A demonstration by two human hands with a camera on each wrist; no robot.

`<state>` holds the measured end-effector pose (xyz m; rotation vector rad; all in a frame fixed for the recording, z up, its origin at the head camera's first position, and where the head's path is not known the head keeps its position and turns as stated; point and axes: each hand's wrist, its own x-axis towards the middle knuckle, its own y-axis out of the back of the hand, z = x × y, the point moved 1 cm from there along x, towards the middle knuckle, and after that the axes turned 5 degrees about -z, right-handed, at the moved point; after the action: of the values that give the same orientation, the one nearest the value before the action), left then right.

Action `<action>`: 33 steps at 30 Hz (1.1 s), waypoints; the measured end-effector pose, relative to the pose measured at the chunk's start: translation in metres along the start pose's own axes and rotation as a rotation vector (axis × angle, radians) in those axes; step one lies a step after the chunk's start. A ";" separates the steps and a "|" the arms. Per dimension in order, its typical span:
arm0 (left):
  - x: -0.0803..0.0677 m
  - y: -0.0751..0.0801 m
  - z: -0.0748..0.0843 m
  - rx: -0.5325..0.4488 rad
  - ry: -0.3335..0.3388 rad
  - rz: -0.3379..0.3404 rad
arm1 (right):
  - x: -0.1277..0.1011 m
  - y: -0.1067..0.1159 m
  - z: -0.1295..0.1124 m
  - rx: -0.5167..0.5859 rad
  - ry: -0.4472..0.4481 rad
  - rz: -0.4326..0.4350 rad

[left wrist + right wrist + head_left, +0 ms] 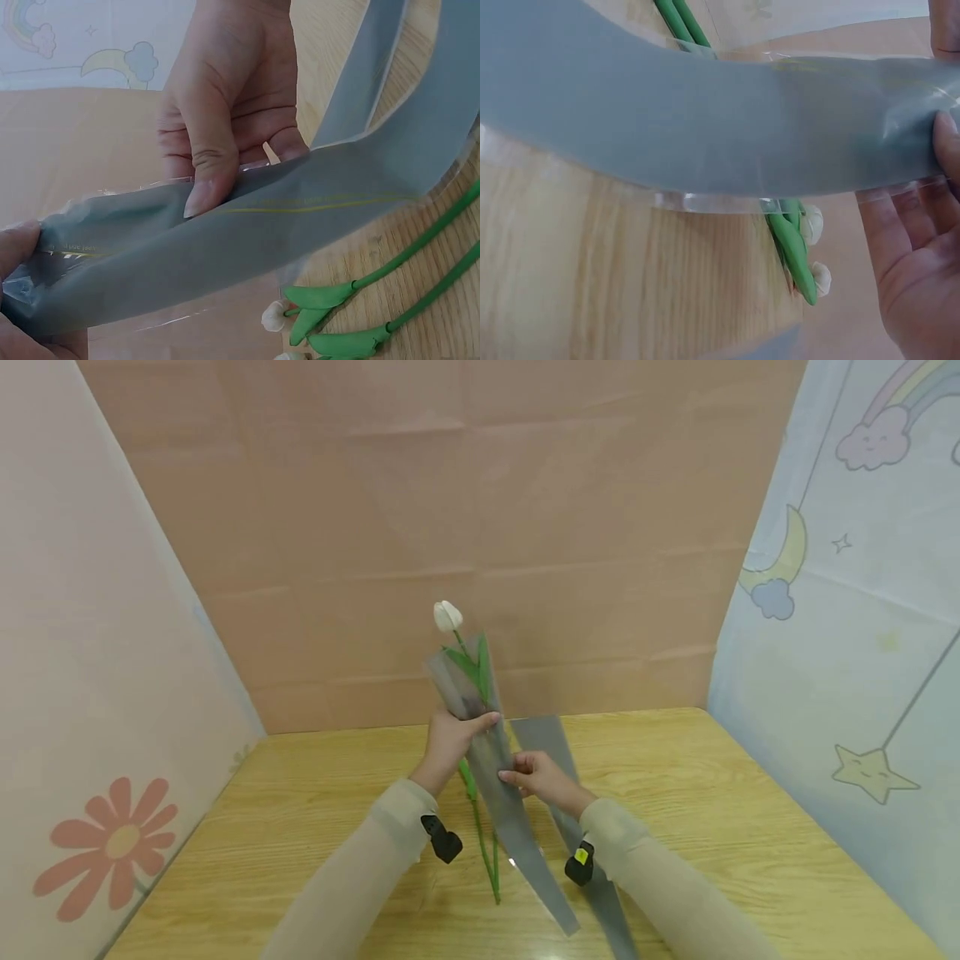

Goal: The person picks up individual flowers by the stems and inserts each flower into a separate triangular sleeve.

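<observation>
A grey, clear-edged flower sleeve [517, 818] slants across the middle of the head view. A white tulip [447, 616] rises from its upper end, green leaves at the mouth; its lower stem is hidden. My left hand [452, 742] grips the upper sleeve, thumb across the front. Lower down, my right hand [546, 778] pinches the sleeve's right edge. In the left wrist view, the right thumb [206, 172] presses on the film, with fingers behind it. Beneath the sleeve, more white tulips [322, 296] with green stems lie on the wooden table.
A second grey sleeve [542, 739] lies on the table [360, 860], partly under my right forearm. A brown backdrop [360, 527] stands behind. Printed cloth walls flank the table, with a flower on the left [120, 842] and a moon on the right [787, 547].
</observation>
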<state>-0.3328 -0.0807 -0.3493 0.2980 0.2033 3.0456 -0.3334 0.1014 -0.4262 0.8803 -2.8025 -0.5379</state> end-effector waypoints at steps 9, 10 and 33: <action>-0.002 0.001 -0.002 0.021 0.008 0.009 | 0.001 -0.002 -0.004 0.048 0.048 0.042; -0.001 0.001 -0.002 0.010 0.008 0.009 | 0.001 -0.002 -0.005 0.049 0.057 0.049; -0.006 -0.009 -0.010 -0.008 -0.112 -0.074 | 0.003 0.001 -0.011 0.167 0.152 0.076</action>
<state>-0.3286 -0.0741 -0.3618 0.4493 0.1900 2.9456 -0.3339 0.0971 -0.4159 0.8036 -2.7572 -0.2183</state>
